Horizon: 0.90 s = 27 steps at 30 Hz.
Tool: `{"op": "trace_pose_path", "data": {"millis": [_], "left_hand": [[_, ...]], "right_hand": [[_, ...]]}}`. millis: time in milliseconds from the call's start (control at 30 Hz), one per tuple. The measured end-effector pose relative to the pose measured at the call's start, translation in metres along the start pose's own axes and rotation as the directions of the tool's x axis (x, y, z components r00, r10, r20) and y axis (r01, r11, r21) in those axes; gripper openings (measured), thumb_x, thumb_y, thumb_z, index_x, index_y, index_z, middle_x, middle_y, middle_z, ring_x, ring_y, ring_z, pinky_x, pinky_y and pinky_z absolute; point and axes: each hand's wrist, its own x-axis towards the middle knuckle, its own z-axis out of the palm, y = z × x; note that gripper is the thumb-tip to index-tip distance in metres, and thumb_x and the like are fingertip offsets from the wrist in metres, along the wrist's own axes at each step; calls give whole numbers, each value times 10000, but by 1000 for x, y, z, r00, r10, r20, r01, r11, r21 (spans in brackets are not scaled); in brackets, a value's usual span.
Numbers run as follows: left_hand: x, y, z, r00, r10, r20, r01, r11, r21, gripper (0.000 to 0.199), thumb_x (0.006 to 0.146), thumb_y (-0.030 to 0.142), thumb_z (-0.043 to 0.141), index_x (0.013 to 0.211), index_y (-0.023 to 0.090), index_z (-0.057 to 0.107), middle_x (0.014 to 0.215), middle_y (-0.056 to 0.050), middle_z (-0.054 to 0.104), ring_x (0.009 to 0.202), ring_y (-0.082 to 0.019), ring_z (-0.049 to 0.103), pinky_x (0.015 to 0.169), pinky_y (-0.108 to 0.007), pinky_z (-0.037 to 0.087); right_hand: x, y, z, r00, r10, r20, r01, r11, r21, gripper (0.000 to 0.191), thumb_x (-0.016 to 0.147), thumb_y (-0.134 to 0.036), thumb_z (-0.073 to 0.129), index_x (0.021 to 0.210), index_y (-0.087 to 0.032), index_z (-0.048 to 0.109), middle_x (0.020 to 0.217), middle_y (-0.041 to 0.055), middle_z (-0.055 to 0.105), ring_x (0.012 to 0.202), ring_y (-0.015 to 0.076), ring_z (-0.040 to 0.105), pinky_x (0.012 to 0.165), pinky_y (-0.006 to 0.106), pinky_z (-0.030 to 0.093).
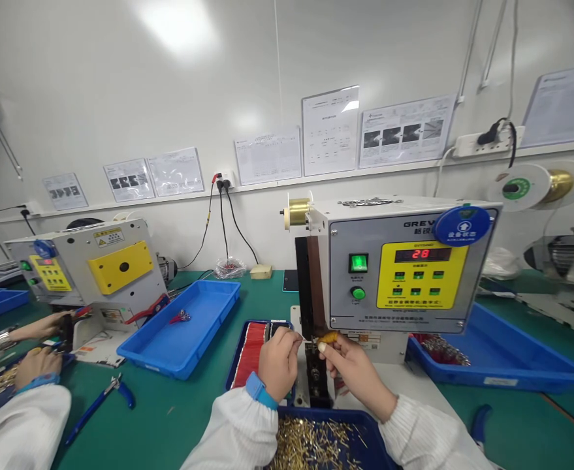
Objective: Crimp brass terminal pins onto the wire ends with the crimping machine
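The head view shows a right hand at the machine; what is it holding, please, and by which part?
The right hand pinches a small curled gold-coloured piece between thumb and fingertips; which part of it is gripped cannot be told.

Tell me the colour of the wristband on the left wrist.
The wristband is bright blue, shown best in the head view.

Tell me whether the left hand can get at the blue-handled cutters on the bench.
Probably, with a stretch. The left hand is at the crimping machine, and the green bench toward the blue-handled cutters looks open; only the tray of red wires sits beside it, low enough to pass over.
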Motion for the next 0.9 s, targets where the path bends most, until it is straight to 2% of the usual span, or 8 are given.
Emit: {"op": "trace_pose_path", "data": {"millis": [533, 900], "left_hand": [[0, 0, 0, 1000, -4, 1, 4, 1000, 1, 208, 965, 204, 354, 946, 186, 561, 918, -26, 585, 853, -118, 565, 719, -216, 428], [0, 0, 0, 1000, 0, 2, 0, 1000, 3, 215, 970, 211, 349, 943, 186, 561, 917, -26, 582, 843, -115, 562, 711, -218, 426]], "right_hand": [[0, -4, 2, 999, 48, -15, -48, 999, -12, 431, 729, -624, 581, 710, -197, 521, 538, -19, 504, 464, 157, 474, 456, 265, 365], [-1, -8, 2, 1000, 19, -15, -19, 1000, -13, 424, 732, -616, 585, 712, -199, 513, 540, -19, 512, 469, 158, 478, 476, 270, 381]]}}
